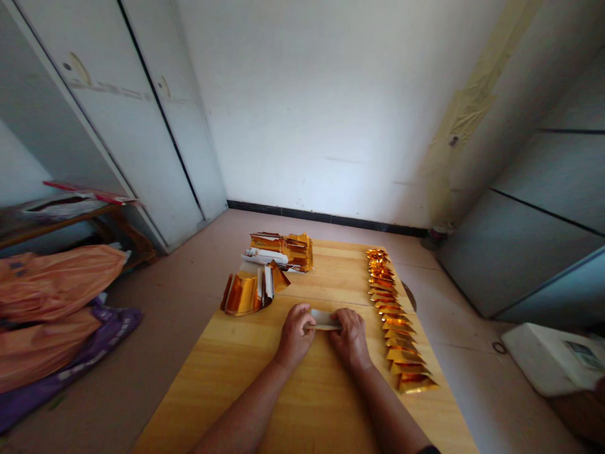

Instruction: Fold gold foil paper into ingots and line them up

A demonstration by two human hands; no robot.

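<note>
While it spans the gap between both hands, one pale paper strip (323, 318), left of the row of folded gold pieces (396, 325), long axis pointing roughly across to that row. Left hand (297, 333): fingers pinched on the end farther from the row. Right hand (348, 334): nearer the row, fingers closed on the other end.

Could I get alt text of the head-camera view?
A person's left hand and right hand hold a greyish sheet over a wooden table. Folded gold pieces line its right side; curled gold sheets lie far left.
</note>
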